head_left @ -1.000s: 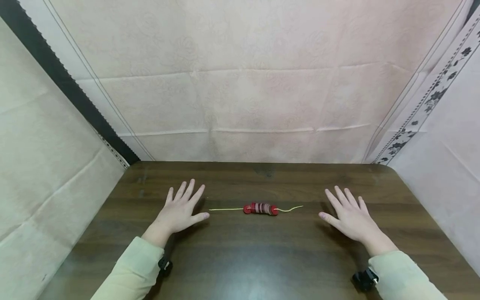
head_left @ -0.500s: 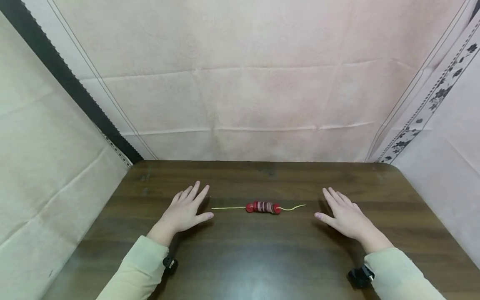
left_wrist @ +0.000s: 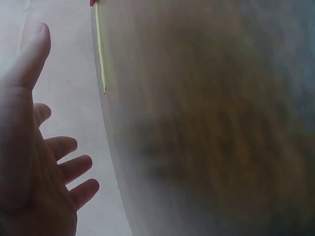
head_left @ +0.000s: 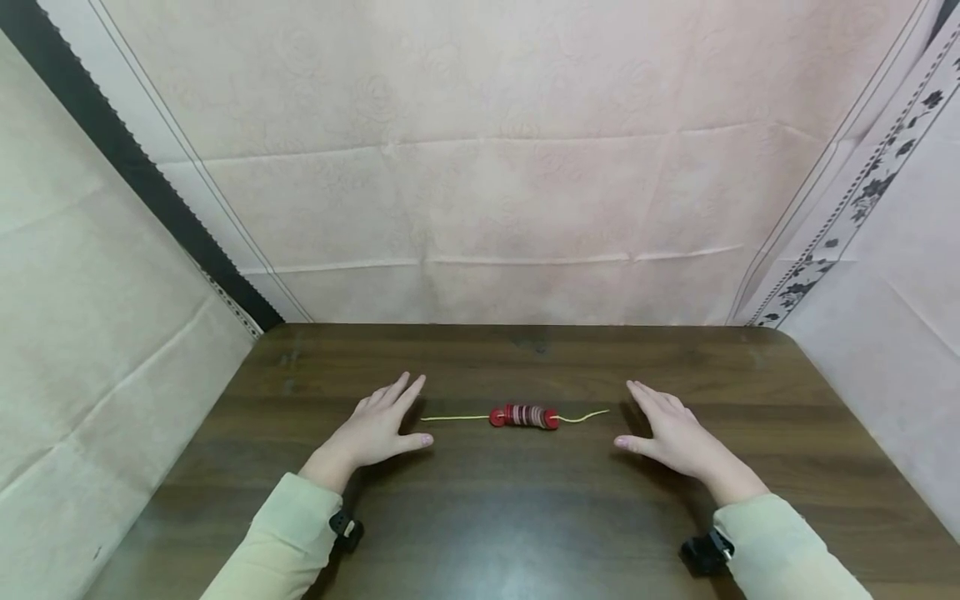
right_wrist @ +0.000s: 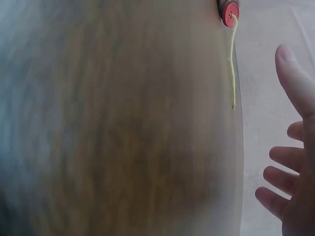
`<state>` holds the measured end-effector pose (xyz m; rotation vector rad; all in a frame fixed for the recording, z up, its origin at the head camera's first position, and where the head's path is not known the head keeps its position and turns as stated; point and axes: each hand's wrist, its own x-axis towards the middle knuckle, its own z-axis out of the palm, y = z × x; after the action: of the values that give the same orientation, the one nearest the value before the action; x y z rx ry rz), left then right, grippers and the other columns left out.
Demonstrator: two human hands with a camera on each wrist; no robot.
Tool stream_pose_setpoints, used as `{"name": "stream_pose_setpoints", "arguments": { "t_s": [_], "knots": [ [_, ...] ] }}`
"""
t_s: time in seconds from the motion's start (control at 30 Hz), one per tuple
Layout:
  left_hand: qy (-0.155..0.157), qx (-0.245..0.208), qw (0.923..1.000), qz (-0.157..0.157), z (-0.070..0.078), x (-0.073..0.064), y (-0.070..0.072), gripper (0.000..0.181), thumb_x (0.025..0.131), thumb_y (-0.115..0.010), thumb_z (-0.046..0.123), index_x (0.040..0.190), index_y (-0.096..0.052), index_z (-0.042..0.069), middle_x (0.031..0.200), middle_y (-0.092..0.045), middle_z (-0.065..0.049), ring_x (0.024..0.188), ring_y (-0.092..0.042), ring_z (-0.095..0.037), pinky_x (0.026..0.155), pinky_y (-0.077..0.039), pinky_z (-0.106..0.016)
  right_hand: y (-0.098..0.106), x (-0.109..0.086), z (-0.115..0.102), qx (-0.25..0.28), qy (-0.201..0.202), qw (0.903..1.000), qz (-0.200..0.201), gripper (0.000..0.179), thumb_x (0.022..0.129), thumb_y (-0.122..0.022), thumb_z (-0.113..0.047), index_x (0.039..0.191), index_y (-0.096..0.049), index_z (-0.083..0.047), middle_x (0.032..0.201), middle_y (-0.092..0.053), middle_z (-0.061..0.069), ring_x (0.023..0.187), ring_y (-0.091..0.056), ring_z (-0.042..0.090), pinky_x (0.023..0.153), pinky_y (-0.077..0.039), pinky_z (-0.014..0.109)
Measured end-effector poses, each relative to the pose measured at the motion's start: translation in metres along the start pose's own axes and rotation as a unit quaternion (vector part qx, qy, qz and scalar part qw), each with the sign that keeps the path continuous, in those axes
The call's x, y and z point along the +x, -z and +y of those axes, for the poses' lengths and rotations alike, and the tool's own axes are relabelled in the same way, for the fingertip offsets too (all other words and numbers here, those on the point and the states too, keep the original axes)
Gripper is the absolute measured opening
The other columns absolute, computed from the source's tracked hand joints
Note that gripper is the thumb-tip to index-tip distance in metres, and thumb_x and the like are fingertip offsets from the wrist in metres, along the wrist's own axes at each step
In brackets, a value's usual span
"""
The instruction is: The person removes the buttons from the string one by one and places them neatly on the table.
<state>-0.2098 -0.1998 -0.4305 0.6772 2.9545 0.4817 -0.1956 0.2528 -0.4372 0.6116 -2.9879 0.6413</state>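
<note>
The left hand has its grip released, thumb held apart from the forefinger and nothing between them; the right hand mirrors it, likewise released and holding nothing. Between the two, apart from both, a stack of buttons lies on its side on the desk, threaded on a yellow cord. Dark and pale striped discs fill the stack's middle, with a red one at each end; the right wrist view shows holes in the face of one red button. The cord runs out straight to the left, its tip near the left thumb, and curves slightly to the right, ending near the right hand. Pale green sleeves cover both forearms, with a small black device at each wrist. Beyond the desk's far edge hangs a creased pale cloth, a black band slanting down at its left and a floral border at its right.
</note>
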Motion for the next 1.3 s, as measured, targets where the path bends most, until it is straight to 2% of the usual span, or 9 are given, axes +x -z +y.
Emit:
{"name": "stream_pose_setpoints", "arguments": {
  "t_s": [0.2, 0.37, 0.53, 0.83, 1.3],
  "knots": [
    [-0.005, -0.012, 0.9999, 0.006, 0.005, 0.003, 0.001, 0.093, 0.082, -0.060, 0.059, 0.152, -0.011, 0.021, 0.154, -0.016, -0.016, 0.132, -0.026, -0.045, 0.102, -0.019, -0.061, -0.003, 0.005, -0.003, 0.029, 0.007, 0.9995, 0.008, 0.093, 0.078, -0.072, -0.047, 0.143, -0.029, 0.005, 0.144, -0.033, 0.025, 0.128, -0.028, 0.046, 0.100, -0.026, 0.057],
    [-0.010, -0.023, 0.9997, 0.007, 0.008, 0.008, 0.001, 0.095, 0.081, -0.063, 0.056, 0.152, -0.011, 0.020, 0.153, -0.017, -0.016, 0.132, -0.026, -0.045, 0.102, -0.019, -0.062, -0.005, 0.009, -0.007, 0.044, -0.009, 0.9990, -0.004, 0.093, 0.079, -0.071, -0.047, 0.144, -0.027, 0.002, 0.145, -0.031, 0.023, 0.130, -0.026, 0.043, 0.100, -0.027, 0.057],
    [-0.009, -0.032, 0.9994, 0.006, 0.011, 0.013, -0.001, 0.097, 0.080, -0.065, 0.056, 0.152, -0.011, 0.020, 0.153, -0.017, -0.016, 0.132, -0.026, -0.044, 0.102, -0.019, -0.062, -0.007, 0.013, -0.011, 0.050, 0.000, 0.9987, 0.004, 0.092, 0.079, -0.071, -0.047, 0.143, -0.029, 0.004, 0.143, -0.034, 0.025, 0.128, -0.029, 0.043, 0.100, -0.028, 0.056],
    [-0.007, -0.075, 0.9972, 0.004, 0.015, 0.018, -0.003, 0.100, 0.079, -0.069, 0.050, 0.151, -0.010, 0.015, 0.153, -0.018, -0.014, 0.139, -0.019, -0.031, 0.106, -0.017, -0.057, -0.010, 0.020, -0.021, 0.069, -0.003, 0.9976, -0.004, 0.092, 0.079, -0.071, -0.046, 0.144, -0.028, 0.002, 0.144, -0.033, 0.024, 0.131, -0.027, 0.044, 0.101, -0.026, 0.057],
    [0.000, -0.102, 0.9948, -0.002, 0.019, 0.021, -0.012, 0.097, 0.079, -0.071, 0.047, 0.151, -0.014, 0.015, 0.153, -0.023, -0.007, 0.138, -0.022, -0.026, 0.109, -0.014, -0.050, -0.021, 0.023, -0.033, 0.082, 0.007, 0.9966, -0.001, 0.086, 0.080, -0.072, -0.041, 0.143, -0.032, 0.002, 0.143, -0.036, 0.023, 0.130, -0.029, 0.045, 0.102, -0.026, 0.057]
  ]
}}
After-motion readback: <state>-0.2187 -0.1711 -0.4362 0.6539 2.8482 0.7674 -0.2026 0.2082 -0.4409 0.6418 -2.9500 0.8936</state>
